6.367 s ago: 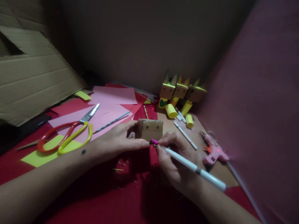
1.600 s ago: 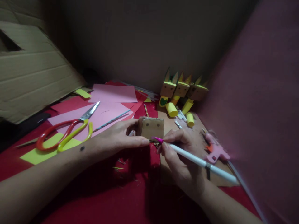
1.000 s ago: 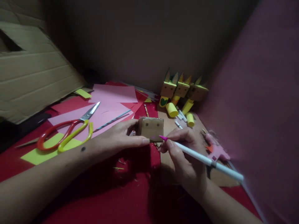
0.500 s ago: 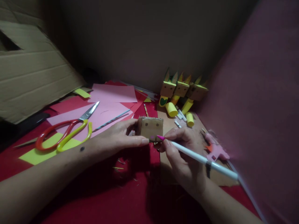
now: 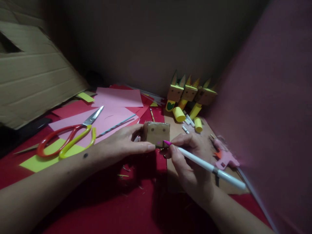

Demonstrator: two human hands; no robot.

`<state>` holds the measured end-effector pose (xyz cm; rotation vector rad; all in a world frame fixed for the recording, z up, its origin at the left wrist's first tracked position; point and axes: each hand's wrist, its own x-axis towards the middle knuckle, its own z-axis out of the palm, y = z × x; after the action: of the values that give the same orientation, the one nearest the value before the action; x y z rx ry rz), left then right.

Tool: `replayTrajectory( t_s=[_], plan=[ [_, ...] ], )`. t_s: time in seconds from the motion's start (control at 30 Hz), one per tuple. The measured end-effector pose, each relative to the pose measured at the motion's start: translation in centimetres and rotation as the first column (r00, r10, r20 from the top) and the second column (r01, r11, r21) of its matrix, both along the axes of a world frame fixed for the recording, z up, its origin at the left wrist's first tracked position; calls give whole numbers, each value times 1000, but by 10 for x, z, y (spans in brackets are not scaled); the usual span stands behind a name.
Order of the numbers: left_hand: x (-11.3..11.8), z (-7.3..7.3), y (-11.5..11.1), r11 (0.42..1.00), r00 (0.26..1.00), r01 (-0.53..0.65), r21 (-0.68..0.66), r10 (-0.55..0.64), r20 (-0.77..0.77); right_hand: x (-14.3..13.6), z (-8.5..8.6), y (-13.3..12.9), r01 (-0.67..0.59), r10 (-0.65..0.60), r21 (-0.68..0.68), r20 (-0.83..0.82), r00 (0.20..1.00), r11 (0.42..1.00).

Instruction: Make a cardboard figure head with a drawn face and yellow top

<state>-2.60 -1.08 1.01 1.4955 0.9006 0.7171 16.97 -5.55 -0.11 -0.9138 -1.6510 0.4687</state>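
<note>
1. Here's the left hand (image 5: 125, 141), wrapped round the side and lower edge of a small cardboard box (image 5: 158, 134), thumb along the bottom, with a pale cap (image 5: 137, 139) showing between its fingers.
2. The box sits right in the middle, above the red bench (image 5: 117, 208), its face showing two dark dots and a faint pink mark (image 5: 159, 143) below them.
3. Over to the right hand (image 5: 191, 159), pinching a white marker (image 5: 209, 166) near its pink tip. That tip is right at the lower face, beside the pink mark; contact is hard to tell.
4. Out left, red-and-yellow-handled scissors (image 5: 94, 116) lie across pink paper (image 5: 70, 125) and yellow paper (image 5: 36, 163), a blue striped pencil (image 5: 110, 129) nearby.
5. On the right, a pink glue gun (image 5: 225, 159) rests on a brown board (image 5: 176, 177).
6. And at the back, three box-headed figures (image 5: 175, 94) with pointed ears line up behind yellow paper rolls (image 5: 179, 114) and white pens (image 5: 189, 119).
</note>
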Motion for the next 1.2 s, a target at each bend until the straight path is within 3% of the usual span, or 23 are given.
replayTrajectory(
  t_s=[1.2],
  plan=[
    [0,2,0,1000,997,-28,13,29,-68,4,2,-1,-16,14,26,60,998,1000]
  ],
)
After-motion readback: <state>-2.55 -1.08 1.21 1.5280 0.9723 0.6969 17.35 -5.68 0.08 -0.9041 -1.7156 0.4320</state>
